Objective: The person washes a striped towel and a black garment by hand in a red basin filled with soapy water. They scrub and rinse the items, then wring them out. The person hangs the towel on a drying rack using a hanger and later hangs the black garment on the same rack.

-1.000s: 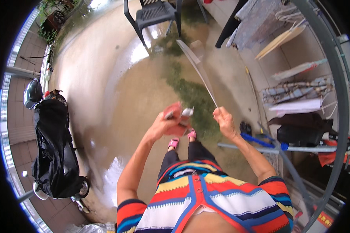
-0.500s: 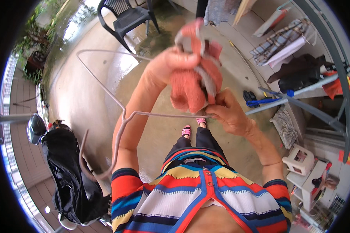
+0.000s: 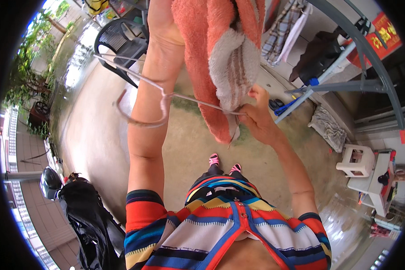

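A coral-pink towel (image 3: 195, 58) with a grey-and-white striped end hangs in front of me, its top beyond the upper edge. My left hand (image 3: 164, 24) is raised at the towel's upper left side and holds it up; its fingers are mostly hidden. With thumb and fingers closed, my right hand (image 3: 256, 118) pinches one end of a wire clothes hanger (image 3: 191, 99) beside the towel's lower edge. The hanger crosses in front of my left forearm, with its hook curling on the left. Part of the hanger's end is covered by my right fingers.
A dark plastic chair (image 3: 121, 45) stands at the far left. A black-covered scooter (image 3: 87, 211) is at the near left. On the right are a grey metal frame (image 3: 382, 85) with clothes, a white stool (image 3: 355, 161) and a draped patterned cloth (image 3: 327, 128).
My left hand has gone up, and the bunched towel now hangs down long. The hanger has shifted up, its hook now by my left forearm. My right hand still pinches the hanger's end.
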Demonstrator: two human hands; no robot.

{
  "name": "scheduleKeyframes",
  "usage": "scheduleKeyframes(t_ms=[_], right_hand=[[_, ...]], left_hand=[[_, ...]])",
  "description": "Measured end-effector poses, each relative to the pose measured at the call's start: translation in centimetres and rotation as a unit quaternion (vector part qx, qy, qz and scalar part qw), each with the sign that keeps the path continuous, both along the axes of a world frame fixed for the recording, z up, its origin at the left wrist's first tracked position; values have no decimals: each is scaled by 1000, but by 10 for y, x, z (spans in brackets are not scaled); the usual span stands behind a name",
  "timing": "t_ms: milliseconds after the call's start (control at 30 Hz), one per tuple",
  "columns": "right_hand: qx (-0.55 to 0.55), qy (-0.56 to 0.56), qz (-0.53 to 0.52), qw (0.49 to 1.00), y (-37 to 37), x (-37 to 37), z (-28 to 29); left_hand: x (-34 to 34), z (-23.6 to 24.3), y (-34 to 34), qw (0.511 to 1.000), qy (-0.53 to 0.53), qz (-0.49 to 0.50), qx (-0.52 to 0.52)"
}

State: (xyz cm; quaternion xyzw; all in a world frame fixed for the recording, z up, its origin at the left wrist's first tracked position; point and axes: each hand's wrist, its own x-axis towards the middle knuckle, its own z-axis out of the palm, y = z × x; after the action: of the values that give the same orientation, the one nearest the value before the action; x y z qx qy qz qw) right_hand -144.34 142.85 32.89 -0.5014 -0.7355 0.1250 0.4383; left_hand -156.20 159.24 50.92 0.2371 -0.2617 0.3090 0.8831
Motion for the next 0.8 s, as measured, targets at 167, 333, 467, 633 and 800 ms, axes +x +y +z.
scheduleKeyframes(t_ms=[167, 333, 467, 633, 800], right_hand=[[-19, 109, 73, 991, -21, 15, 5], [-59, 215, 55, 973, -47, 23, 1], [-221, 374, -35, 900, -63, 47, -10], [-183, 367, -76, 909, -77, 49, -39], [-177, 278, -146, 933, -95, 57, -34]], left_hand=[[33, 7, -6, 996, 56, -67, 14], [56, -52, -3, 833, 285, 270, 389], [27, -160, -82, 682, 380, 558, 280], [28, -266, -141, 817, 547, 181, 10], [32, -254, -154, 807, 588, 4, 42]])
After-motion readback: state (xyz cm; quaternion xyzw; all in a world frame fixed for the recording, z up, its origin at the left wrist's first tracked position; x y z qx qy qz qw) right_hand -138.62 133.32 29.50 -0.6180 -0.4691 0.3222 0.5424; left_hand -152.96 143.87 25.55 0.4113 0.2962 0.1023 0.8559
